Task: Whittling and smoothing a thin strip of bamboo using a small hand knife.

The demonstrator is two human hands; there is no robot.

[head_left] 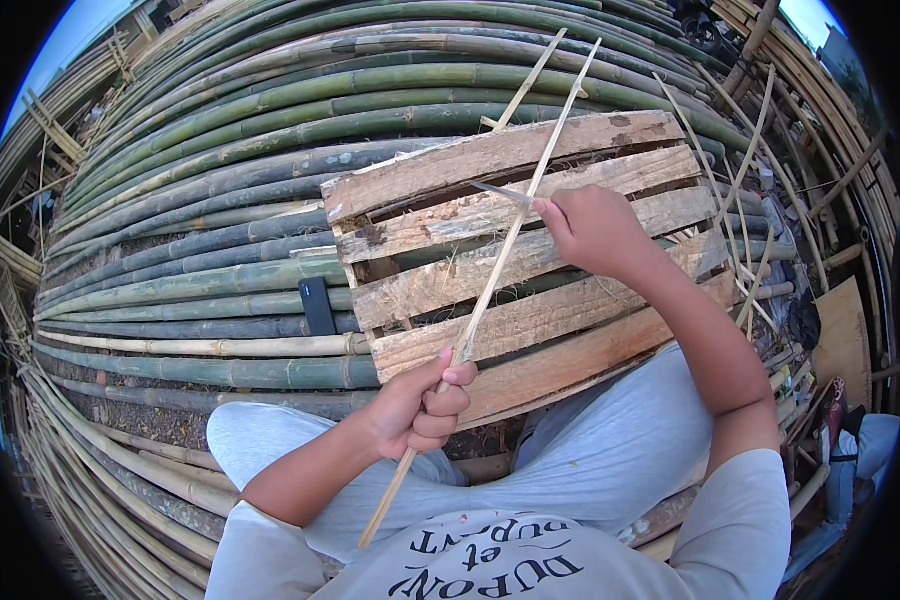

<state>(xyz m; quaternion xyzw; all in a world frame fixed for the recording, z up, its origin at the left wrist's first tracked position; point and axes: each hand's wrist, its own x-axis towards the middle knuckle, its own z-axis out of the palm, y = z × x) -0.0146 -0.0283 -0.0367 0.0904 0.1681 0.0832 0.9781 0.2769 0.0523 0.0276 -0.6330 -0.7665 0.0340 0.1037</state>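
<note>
My left hand (427, 405) is closed in a fist around a long, pale split bamboo strip (505, 255). The strip slants from near my lap up and away to the right, its far end past the slatted wooden platform (420, 183). In my right hand (595, 232) is a knife (503, 192), its narrow blade pointing left and lying across the strip. My fingers hide the handle. Thin shavings cling to the platform's rough slats beneath the strip. Beyond the far edge of the platform, another short bamboo strip (533, 75) sticks out.
Green bamboo poles (300, 85) lie in rows ahead and to the left. A dark phone (317, 306) rests on them beside the platform. Loose strips (748, 160) cross at the right, near a plywood piece (843, 335). My bent legs (610, 440) flank the platform's near side.
</note>
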